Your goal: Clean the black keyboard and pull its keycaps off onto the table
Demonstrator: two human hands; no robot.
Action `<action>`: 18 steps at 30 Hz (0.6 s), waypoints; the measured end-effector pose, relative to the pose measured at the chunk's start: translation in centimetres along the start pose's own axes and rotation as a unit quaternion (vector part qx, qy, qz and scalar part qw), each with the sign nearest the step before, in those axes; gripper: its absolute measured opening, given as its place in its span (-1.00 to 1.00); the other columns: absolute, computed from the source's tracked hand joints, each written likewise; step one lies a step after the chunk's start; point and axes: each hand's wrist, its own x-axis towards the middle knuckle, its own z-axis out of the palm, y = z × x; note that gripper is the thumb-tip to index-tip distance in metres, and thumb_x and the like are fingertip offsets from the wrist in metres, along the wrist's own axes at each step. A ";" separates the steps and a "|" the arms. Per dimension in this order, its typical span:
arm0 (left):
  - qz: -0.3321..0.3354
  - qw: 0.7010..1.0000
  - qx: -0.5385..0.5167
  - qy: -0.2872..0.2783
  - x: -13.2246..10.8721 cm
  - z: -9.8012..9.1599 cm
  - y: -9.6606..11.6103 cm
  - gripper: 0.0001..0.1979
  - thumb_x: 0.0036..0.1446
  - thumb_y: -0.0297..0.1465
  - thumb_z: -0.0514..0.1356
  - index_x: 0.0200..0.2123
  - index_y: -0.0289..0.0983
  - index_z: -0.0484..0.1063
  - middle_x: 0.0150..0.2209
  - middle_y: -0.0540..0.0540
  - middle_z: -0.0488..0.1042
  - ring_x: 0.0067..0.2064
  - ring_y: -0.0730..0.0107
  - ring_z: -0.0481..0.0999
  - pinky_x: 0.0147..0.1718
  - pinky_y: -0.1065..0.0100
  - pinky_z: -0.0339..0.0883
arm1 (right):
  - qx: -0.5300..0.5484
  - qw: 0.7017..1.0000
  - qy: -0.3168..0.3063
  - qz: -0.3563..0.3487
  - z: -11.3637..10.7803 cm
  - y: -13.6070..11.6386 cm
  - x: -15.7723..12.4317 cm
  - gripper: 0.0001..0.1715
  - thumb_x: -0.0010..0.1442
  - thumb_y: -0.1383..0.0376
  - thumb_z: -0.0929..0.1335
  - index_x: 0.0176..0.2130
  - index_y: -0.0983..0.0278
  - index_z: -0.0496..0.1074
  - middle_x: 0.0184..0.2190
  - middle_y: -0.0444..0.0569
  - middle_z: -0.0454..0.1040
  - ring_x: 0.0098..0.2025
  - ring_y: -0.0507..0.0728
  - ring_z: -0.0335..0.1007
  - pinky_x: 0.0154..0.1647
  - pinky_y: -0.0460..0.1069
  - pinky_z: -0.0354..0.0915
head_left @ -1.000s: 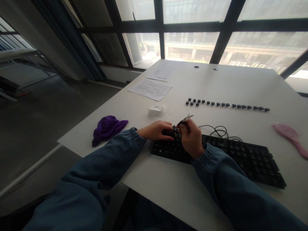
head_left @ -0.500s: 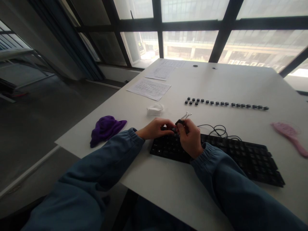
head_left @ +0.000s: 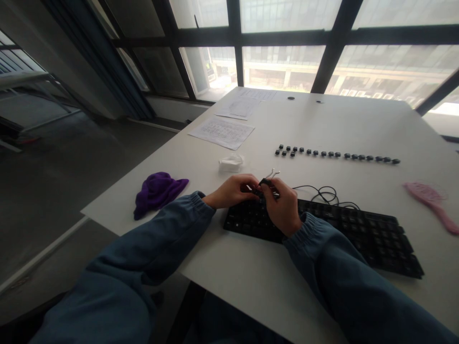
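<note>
A black keyboard (head_left: 358, 229) lies at a slant on the white table, its left part under my hands. My right hand (head_left: 283, 203) is closed on a small black tool (head_left: 266, 181) with two thin wire prongs that point up and away. Beside it, my left hand (head_left: 234, 190) is closed at the keyboard's upper left, fingertips pressed together near the tool; what they hold, if anything, is hidden. Several black keycaps (head_left: 323, 154) stand in a row beyond the keyboard, with a short second row at its left end.
A purple cloth (head_left: 158, 191) lies left of my left hand. Further back are a clear plastic bag (head_left: 231, 163) and printed sheets (head_left: 223, 132). A black cable (head_left: 324, 193) curls behind the keyboard. To the right is a pink hairbrush (head_left: 430, 200). The white table (head_left: 229, 267) has its near edge below.
My right hand and the wire tool have shifted slightly left and down, closer to my left hand. The fingers of my left hand have drawn closer together.
</note>
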 end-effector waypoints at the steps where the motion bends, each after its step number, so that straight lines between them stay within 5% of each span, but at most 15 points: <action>1: 0.004 1.000 -0.019 0.004 0.0 0.1 -0.2 -0.75 0.04 -0.38 0.42 -0.23 -0.36 0.53 -0.19 -0.17 0.55 -0.17 0.32 0.58 -0.17 0.31 0.50 | 0.006 1.000 0.005 0.008 0.0 0.0 0.0 -0.84 0.33 0.23 0.31 -0.27 0.18 0.45 -0.35 -0.07 0.59 -0.33 0.13 0.50 -0.22 0.03 0.40; 7: 0.009 0.999 0.006 0.038 -0.3 0.7 0.3 -0.73 0.12 -0.42 0.36 -0.11 -0.36 0.50 -0.17 -0.20 0.60 -0.14 0.29 0.63 -0.08 0.25 0.55 | 0.064 0.994 0.032 0.083 0.2 0.1 0.4 -0.85 0.33 0.20 0.31 -0.27 0.20 0.39 -0.40 -0.08 0.56 -0.37 0.12 0.51 -0.30 0.02 0.42; 13: 0.143 0.974 0.161 0.073 -0.5 0.6 1.4 -0.72 0.20 -0.47 0.29 -0.01 -0.31 0.50 -0.17 -0.14 0.61 -0.21 0.40 0.63 -0.15 0.39 0.55 | 0.150 0.978 0.043 0.138 0.4 0.5 0.7 -0.84 0.34 0.17 0.30 -0.24 0.20 0.30 -0.40 -0.09 0.56 -0.42 0.10 0.51 -0.37 -0.01 0.41; 18: 0.217 0.946 0.240 0.031 -0.3 0.1 1.2 -0.71 0.27 -0.48 0.24 0.05 -0.25 0.51 -0.05 -0.19 0.58 -0.05 0.32 0.59 0.00 0.28 0.51 | 0.130 0.983 0.045 0.122 0.4 0.8 0.8 -0.82 0.35 0.16 0.28 -0.24 0.22 0.30 -0.42 -0.11 0.51 -0.39 0.09 0.48 -0.30 0.00 0.39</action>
